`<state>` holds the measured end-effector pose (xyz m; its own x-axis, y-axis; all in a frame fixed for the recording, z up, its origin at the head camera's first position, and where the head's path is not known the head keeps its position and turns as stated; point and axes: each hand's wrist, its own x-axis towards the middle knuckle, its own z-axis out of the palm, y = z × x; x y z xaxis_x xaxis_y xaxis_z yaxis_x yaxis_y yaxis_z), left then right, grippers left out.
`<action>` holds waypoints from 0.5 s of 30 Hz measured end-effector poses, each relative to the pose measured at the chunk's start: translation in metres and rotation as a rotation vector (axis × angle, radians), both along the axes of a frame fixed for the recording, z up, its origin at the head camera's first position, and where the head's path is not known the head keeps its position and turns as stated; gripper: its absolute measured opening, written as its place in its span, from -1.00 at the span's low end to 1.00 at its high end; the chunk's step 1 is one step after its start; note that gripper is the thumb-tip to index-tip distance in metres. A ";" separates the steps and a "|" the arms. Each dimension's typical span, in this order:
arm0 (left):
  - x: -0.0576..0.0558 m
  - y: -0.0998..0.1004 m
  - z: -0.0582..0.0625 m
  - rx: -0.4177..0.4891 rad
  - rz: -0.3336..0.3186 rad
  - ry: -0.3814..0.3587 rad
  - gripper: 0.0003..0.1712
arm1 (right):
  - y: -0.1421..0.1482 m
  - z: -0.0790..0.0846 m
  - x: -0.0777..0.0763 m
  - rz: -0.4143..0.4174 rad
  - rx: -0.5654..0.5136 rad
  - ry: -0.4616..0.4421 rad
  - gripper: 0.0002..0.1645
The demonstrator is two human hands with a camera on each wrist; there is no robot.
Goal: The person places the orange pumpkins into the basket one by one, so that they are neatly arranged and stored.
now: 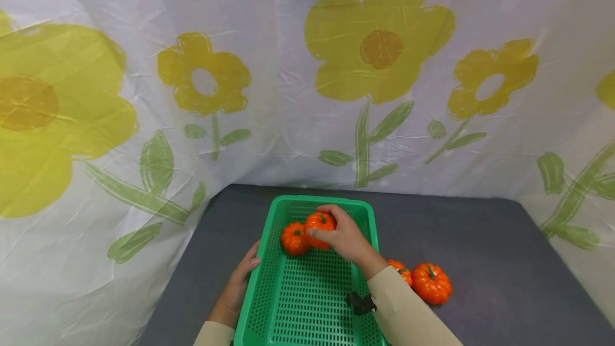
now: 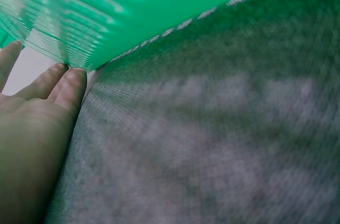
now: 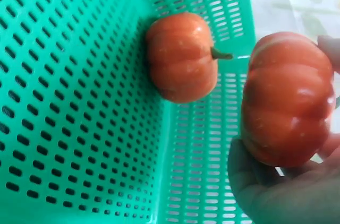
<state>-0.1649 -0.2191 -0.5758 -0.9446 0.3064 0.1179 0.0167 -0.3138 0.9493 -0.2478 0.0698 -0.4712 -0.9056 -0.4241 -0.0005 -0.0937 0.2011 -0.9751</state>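
A green slotted plastic basket (image 1: pixel 263 282) stands on the dark table. My right hand (image 1: pixel 347 236) grips a small orange pumpkin (image 1: pixel 319 223) over the far part of the basket, thumb on one side and fingers on the other. In the right wrist view this held pumpkin (image 3: pixel 288 99) is off the basket floor. Another small pumpkin (image 1: pixel 294 239) with a green stem sits inside, at the far left corner. My left hand (image 1: pixel 242 271) rests against the basket's left outer side; in the left wrist view its fingertips (image 2: pixel 71 83) touch the green wall.
To the right of the basket, two more pumpkins lie on the grey table (image 1: pixel 490 260): one (image 1: pixel 431 283) in full view, the other (image 1: pixel 400 271) partly behind my right sleeve. A white curtain (image 1: pixel 278 68) with painted yellow flowers hangs behind the table.
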 end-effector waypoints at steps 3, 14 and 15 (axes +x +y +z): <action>0.000 0.000 0.002 0.001 -0.014 0.000 -0.22 | 0.000 -0.004 -0.003 -0.003 0.009 -0.019 -0.17; -0.012 -0.009 0.004 -0.045 -0.125 0.098 -0.16 | 0.004 -0.020 -0.017 -0.121 0.168 0.032 -0.23; -0.014 -0.009 0.004 -0.054 -0.128 0.132 -0.17 | 0.004 -0.021 -0.018 -0.119 0.180 0.035 -0.24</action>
<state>-0.1788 -0.2284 -0.5722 -0.8747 0.4326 0.2184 0.1056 -0.2697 0.9571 -0.2656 0.0740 -0.4921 -0.9502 -0.3098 -0.0343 -0.0920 0.3837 -0.9189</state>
